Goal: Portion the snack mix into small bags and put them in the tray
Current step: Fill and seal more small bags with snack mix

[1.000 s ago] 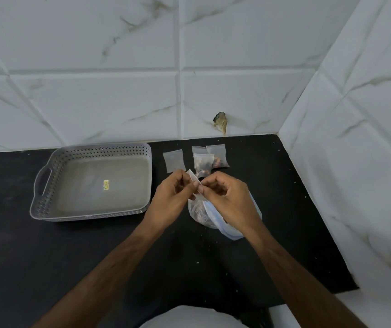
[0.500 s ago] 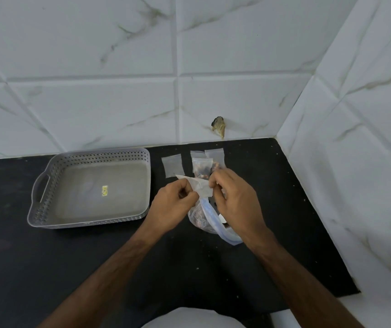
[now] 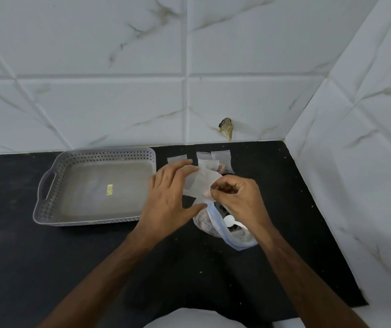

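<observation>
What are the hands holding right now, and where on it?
An empty small bag: right hand pinches its right edge, left hand supports its left side.

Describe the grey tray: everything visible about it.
The grey tray is a shallow rectangle with rounded corners, plastic by its look. Its walls are perforated with rows of small holes, and a cut-out handle shows at its left end. It lies flat on the black counter near the tiled wall, left of both hands. It holds no bags; only a small yellow sticker shows on its floor. Nothing grips it.
</observation>
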### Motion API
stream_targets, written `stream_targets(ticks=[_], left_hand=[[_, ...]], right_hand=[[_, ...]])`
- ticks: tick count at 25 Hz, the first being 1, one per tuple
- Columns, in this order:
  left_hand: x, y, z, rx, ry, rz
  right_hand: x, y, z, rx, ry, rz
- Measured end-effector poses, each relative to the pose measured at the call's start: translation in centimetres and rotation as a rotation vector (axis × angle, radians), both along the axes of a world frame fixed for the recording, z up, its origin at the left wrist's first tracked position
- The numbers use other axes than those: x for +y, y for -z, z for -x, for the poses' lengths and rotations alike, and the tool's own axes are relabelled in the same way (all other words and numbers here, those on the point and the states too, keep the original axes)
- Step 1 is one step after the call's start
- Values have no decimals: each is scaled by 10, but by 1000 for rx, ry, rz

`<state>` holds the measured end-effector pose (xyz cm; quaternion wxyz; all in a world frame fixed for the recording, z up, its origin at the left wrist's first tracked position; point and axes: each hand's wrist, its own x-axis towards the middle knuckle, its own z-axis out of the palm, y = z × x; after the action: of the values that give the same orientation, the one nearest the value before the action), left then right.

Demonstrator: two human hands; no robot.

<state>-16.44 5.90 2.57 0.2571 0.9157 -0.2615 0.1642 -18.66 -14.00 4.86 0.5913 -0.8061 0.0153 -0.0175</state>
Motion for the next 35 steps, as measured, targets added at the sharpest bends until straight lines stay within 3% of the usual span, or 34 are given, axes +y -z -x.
stream_targets(ticks=[3, 7, 11, 14, 18, 21, 26, 31, 35], left_hand=[[9, 4, -14, -74, 25, -142], [14, 5, -21, -141, 18, -167], [7, 9, -18, -124, -50, -188], [2, 14, -17, -122, -71, -176], [8, 26, -21, -57, -50, -186], [11, 25, -19, 10, 1, -212], [4, 11, -14, 238, 83, -87], [0, 16, -20, -55, -24, -217], [-6, 19, -24, -71, 16, -174]], right_hand=[[-2, 0, -2, 47, -82, 36], [-12, 3, -7, 50, -122, 104], [-10, 9, -6, 301, -95, -246], [-2, 10, -4, 173, -152, -206], [-1, 9, -9, 239, -116, -383], [-3, 7, -9, 201, -123, -259], [0, 15, -8, 117, -129, -71], [3, 14, -8, 103, -238, 63], [5, 12, -7, 91, -310, 151]])
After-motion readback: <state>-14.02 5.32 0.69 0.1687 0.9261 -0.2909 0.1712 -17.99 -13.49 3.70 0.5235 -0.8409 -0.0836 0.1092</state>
